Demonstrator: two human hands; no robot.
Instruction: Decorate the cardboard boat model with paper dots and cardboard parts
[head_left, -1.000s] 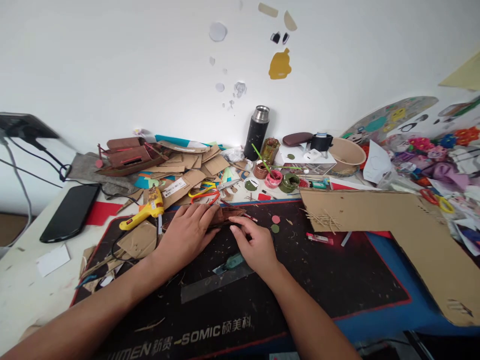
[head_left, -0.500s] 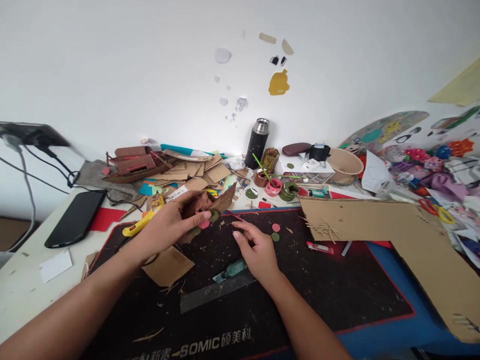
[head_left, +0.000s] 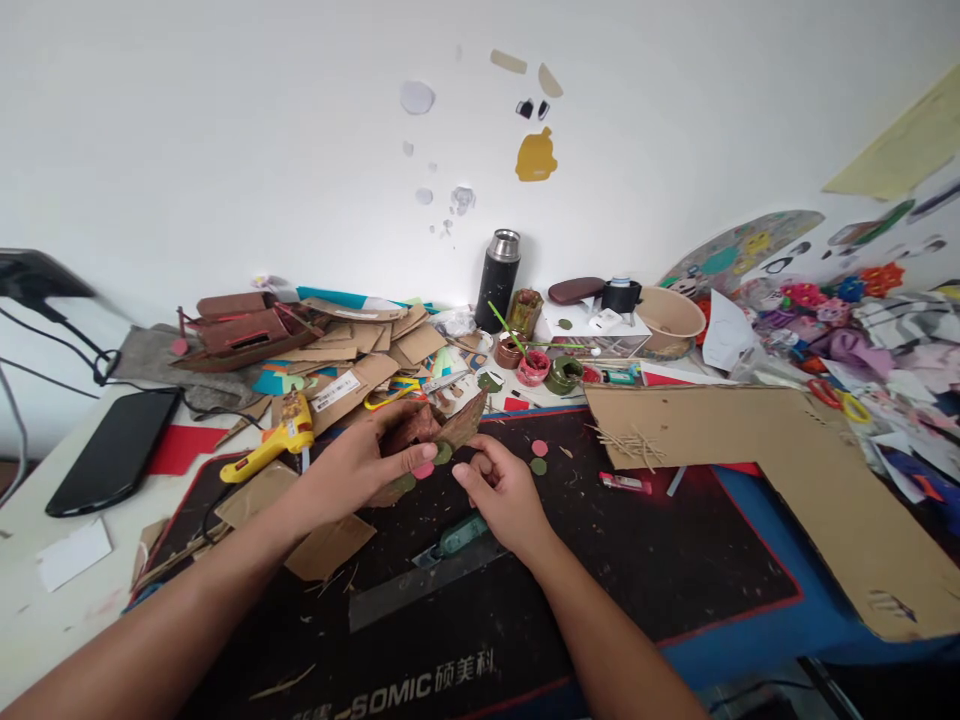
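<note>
My left hand is closed around a small brown painted cardboard boat, its pointed end tilted up to the right. Along the boat's near side are green discs and a pink disc, beside my left thumb. Much of the hull is hidden by that hand. Just right of the boat, my right hand has its fingers curled and thumb drawn in; whatever they pinch is too small to make out. Below the hands, a teal utility knife lies by a clear ruler on the black mat.
A yellow glue gun lies left, near a black phone. Behind are a larger brown boat, cardboard scraps, a black thermos and open paint jars. Thin sticks rest on an angled cardboard sheet.
My right hand has moved up closer to the boat's pointed end, and its fingers have curled in. My left hand keeps hold of the boat. The whole view has shifted slightly.
</note>
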